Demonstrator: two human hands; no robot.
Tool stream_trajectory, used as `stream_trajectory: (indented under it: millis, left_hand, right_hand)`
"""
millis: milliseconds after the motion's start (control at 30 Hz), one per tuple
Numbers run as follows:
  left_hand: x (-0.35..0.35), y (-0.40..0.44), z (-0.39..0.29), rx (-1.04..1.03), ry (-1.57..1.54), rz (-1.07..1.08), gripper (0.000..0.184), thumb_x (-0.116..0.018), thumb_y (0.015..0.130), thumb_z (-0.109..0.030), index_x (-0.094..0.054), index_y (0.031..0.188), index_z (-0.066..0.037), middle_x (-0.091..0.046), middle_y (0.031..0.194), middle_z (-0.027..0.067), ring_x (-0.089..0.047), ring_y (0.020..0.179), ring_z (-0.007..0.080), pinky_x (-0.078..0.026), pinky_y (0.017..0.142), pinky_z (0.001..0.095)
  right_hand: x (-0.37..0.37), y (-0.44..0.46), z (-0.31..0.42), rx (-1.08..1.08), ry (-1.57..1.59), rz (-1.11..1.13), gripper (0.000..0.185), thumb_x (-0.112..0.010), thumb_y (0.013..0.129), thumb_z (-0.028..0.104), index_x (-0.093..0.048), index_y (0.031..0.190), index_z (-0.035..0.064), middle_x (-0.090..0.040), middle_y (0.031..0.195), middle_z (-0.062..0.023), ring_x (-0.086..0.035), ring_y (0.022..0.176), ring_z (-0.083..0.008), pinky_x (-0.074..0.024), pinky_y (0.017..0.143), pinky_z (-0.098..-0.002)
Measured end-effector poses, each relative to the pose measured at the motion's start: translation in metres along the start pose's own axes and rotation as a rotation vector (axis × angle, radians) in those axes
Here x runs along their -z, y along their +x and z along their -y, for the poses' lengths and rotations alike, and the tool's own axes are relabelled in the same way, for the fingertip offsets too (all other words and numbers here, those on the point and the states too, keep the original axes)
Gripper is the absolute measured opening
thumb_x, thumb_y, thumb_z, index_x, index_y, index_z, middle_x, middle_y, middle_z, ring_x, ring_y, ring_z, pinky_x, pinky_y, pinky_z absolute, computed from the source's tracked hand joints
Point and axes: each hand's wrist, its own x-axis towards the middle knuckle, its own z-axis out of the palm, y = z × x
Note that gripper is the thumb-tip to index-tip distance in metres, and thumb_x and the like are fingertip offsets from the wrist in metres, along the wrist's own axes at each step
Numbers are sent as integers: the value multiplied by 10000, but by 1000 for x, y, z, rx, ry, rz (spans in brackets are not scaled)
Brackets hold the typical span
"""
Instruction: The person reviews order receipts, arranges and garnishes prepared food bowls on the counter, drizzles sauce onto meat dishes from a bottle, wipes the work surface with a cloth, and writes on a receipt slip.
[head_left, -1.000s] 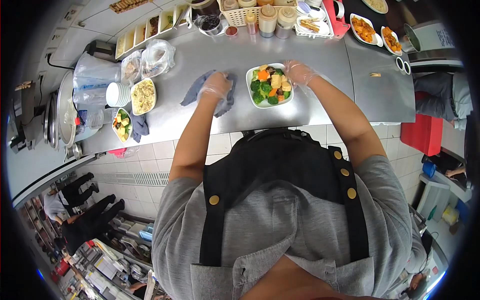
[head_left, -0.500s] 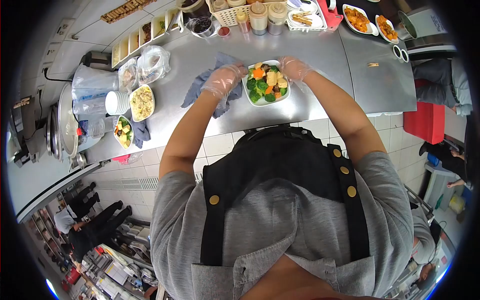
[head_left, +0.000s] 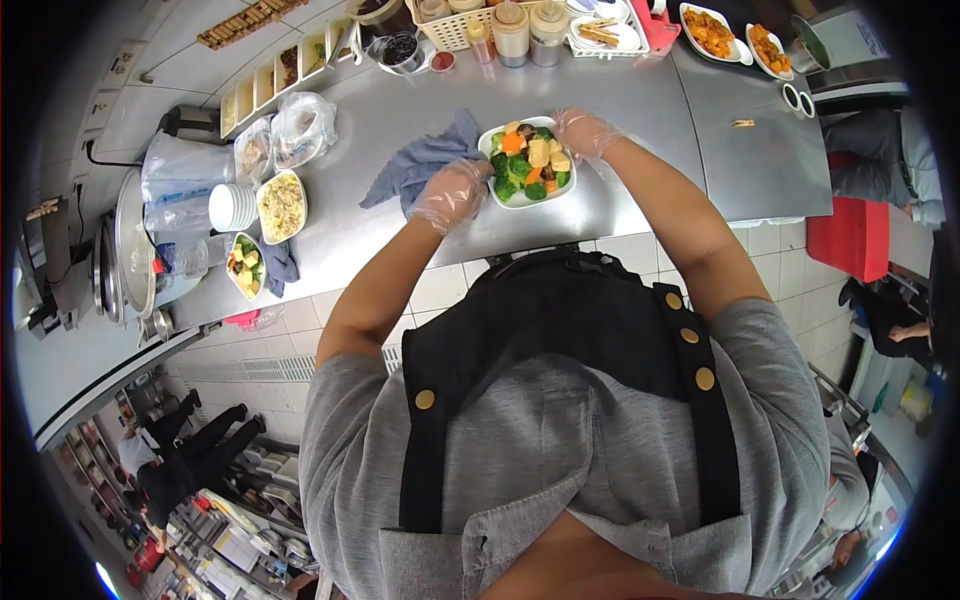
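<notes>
In the head view, a white square dish (head_left: 528,204) sits on the steel counter in front of me. Broccoli (head_left: 508,186), golden tofu cubes (head_left: 540,152), orange carrot pieces and dark mushroom pieces fill it. My left hand (head_left: 455,190), in a clear plastic glove, is closed at the dish's left edge, its fingertips partly hidden. At the upper right corner, my gloved right hand (head_left: 586,133) has its fingers curled against the rim. A crumpled blue-grey cloth (head_left: 420,160) lies just beyond my left hand.
To the left stand a dish of rice (head_left: 283,207), a smaller vegetable dish (head_left: 245,267), stacked white bowls (head_left: 232,207) and plastic bags (head_left: 303,130). Sauce bottles (head_left: 511,35) line the back. Two orange-coloured dishes (head_left: 712,34) and a clothespin (head_left: 742,123) are to the right.
My left hand has slid down the dish's left side, nearer to me and off the cloth. The dish has turned slightly. My right hand stays at the upper right corner.
</notes>
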Motion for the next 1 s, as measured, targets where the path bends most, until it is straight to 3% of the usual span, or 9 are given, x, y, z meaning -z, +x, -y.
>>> stream_trajectory:
  millis: [133,200,300,400,467,533,667,833,1000]
  left_hand:
    - [-4,-3,2,42,23,2,235,-563,839,-114,-666,1042,-54,-691,999,167,-660,900,324,-528,809,426]
    - [-17,-4,40,160,-544,193,218,-554,835,-112,-677,1007,-60,-700,997,98,-645,842,221,-515,783,358]
    - [45,-21,31,492,-793,388,202,-549,831,-107,-684,976,-68,-690,1000,42,-603,862,148,-483,798,300]
    - [26,-30,64,350,-969,99,201,-584,824,-125,-683,991,-74,-685,1014,24,-602,904,148,-477,817,305]
    - [13,-37,47,571,-896,-25,219,-606,829,-178,-678,1003,-65,-704,940,77,-639,928,200,-485,839,330]
    - [7,-41,26,217,-66,41,284,-652,845,-253,-669,1063,-71,-698,962,146,-657,953,297,-499,857,389]
    - [14,-12,31,345,-237,260,308,-657,885,-355,-688,995,-69,-697,868,180,-665,849,364,-509,773,423]
    - [10,50,27,299,-196,-205,296,-676,864,-319,-704,1038,-81,-710,869,171,-687,777,306,-526,746,394]
    - [11,75,8,378,-237,116,298,-684,804,-164,-682,1094,-95,-715,969,169,-686,885,333,-538,808,392]
  right_hand:
    - [-1,0,-3,15,-55,-3,282,-485,994,233,-626,1015,-10,-654,707,-154,-643,541,-243,-531,590,-398]
    - [-3,1,-6,30,-53,-18,253,-508,938,190,-645,986,-17,-678,756,-184,-682,616,-265,-539,614,-414]
    - [5,-20,0,7,-9,17,258,-503,941,185,-637,1026,-19,-680,759,-167,-679,603,-244,-554,604,-388]
    - [2,-32,2,-147,281,44,269,-489,948,167,-619,1086,-25,-685,785,-150,-684,598,-220,-570,588,-351]
    - [-4,-30,-4,-137,307,58,277,-485,953,162,-607,1113,-27,-687,798,-144,-687,597,-211,-572,575,-338]
    - [-4,-33,1,-128,335,74,286,-481,957,157,-595,1141,-30,-688,810,-137,-691,597,-201,-575,562,-326]
    - [-4,-30,1,-122,147,9,285,-470,966,157,-583,1137,-42,-691,812,-170,-696,590,-212,-574,563,-348]
    - [-5,-29,0,-122,91,26,278,-462,972,156,-582,1132,-38,-693,791,-190,-697,583,-226,-571,573,-369]
    - [-5,-32,0,-80,149,-1,262,-476,927,125,-602,1088,-40,-695,764,-171,-700,591,-239,-568,577,-373]
